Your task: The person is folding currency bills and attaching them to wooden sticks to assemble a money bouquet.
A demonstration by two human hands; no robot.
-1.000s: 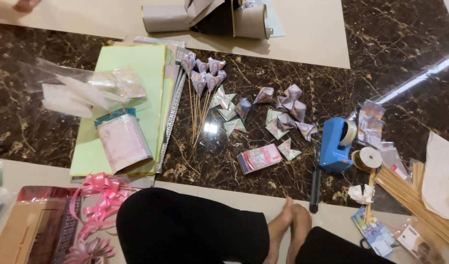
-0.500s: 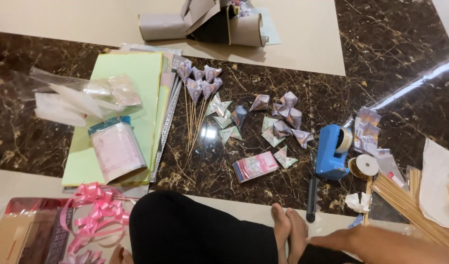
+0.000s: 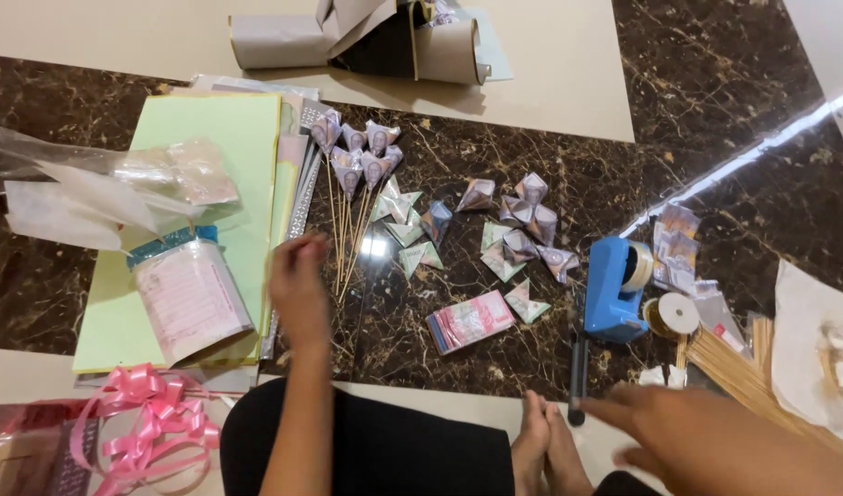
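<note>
Left hand (image 3: 297,280) mid-frame, fingers loosely curled, empty, at the lower ends of thin wooden skewers (image 3: 343,239) topped with folded paper cones. Right hand (image 3: 679,427) lower right, blurred, grip unclear, near bamboo sticks (image 3: 747,372). Glossy dark marble floor (image 3: 715,110), beige mat (image 3: 550,73) along the top.

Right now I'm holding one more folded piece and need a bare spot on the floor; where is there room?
Bare dark marble shows between the skewered flowers and the pink note stack, just right of the left hand. Another patch lies past the blue tape dispenser, toward the upper right. It is crowded around the folded pieces and by the bamboo sticks near the right hand.
</note>
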